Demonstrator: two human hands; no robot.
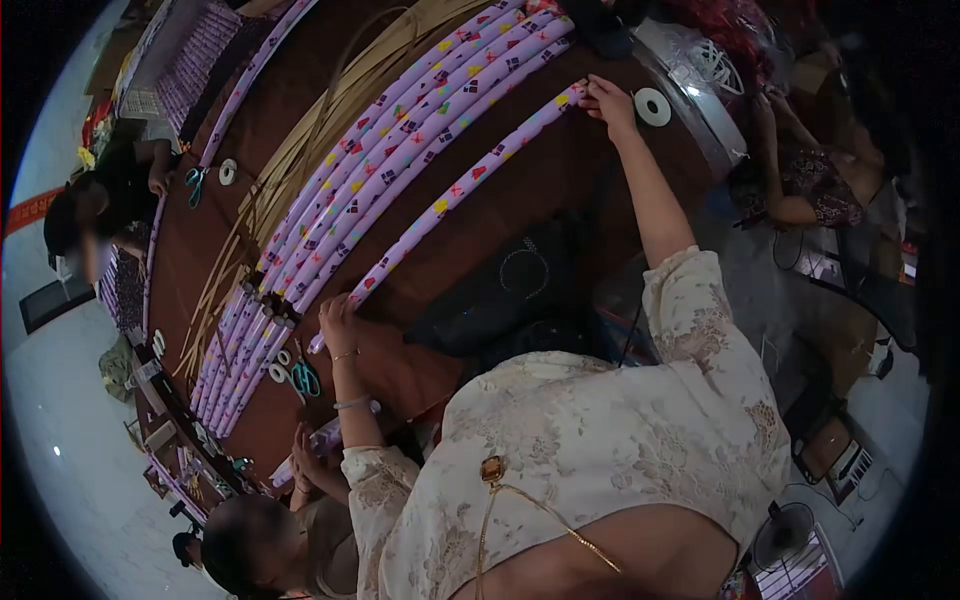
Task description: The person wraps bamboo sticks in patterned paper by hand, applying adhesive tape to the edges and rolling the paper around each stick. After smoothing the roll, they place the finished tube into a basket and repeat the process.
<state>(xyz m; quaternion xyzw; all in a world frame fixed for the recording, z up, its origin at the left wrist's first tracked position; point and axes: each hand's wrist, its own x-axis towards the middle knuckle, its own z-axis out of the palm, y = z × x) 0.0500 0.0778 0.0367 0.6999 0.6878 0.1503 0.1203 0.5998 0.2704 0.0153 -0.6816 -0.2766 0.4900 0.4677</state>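
Observation:
A long, thin purple tube (470, 183) with a colourful printed pattern slants across the brown-covered table in front of me. My right hand (606, 103) pinches its far upper end. Near its lower end, my left hand (338, 315), with a bracelet on the wrist, has its fingers curled over the tube. Alongside lies a bundle of similar purple tubes (395, 160), with dark bands around it near its lower part. Teal-handled scissors (304, 378) and a white tape roll (279, 373) are below my left hand. Another white tape roll (653, 107) is just right of my right hand.
Long tan strips (352, 88) lie behind the bundle. A black bag (490, 290) with a ring of studs sits close to my body. Across the table, a person's hand (158, 184) is near other scissors (195, 187). A co-worker's hands (308, 460) are at my lower left.

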